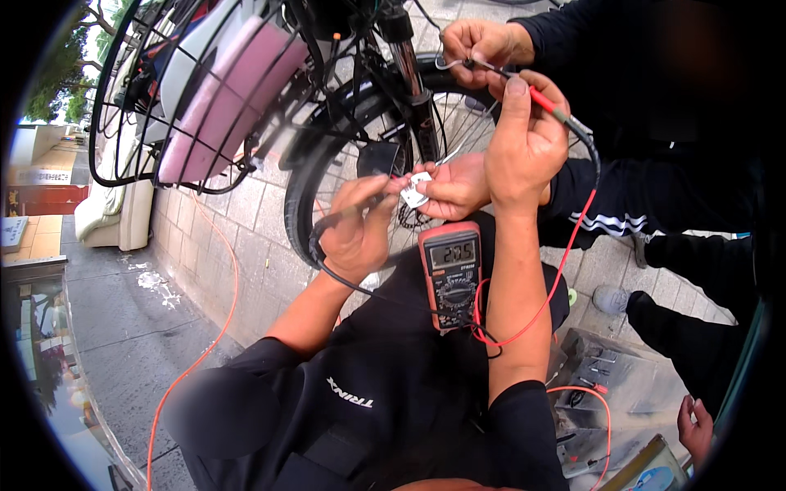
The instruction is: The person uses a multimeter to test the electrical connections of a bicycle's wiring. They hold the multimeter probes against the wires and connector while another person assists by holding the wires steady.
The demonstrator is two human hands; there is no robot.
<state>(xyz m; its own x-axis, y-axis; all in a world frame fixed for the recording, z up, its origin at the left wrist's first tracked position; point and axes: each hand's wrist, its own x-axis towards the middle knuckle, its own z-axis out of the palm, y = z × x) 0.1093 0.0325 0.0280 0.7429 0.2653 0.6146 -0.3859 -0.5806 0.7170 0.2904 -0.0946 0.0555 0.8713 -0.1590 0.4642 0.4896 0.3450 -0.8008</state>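
Note:
My left hand (359,233) pinches the black test probe (329,221), its tip end close to a small white connector (415,190). That connector sits in the lower hand (458,186) of another person. In my raised right hand (528,143) is the red test probe (547,104), pointing at a thin wire (455,64) in the other person's upper hand (485,47). Whether either tip touches metal is too small to tell. A red multimeter (453,277) with a lit display lies on my lap, the black and red leads plugged into its lower end.
Ahead stands a bike's front wheel (303,209), with a wire basket (98,123) holding a pink-and-white item. An orange cable (235,278) crosses the ground at left. Hand tools (602,385) lie in a grey tray at lower right, near a bystander's hand (695,427).

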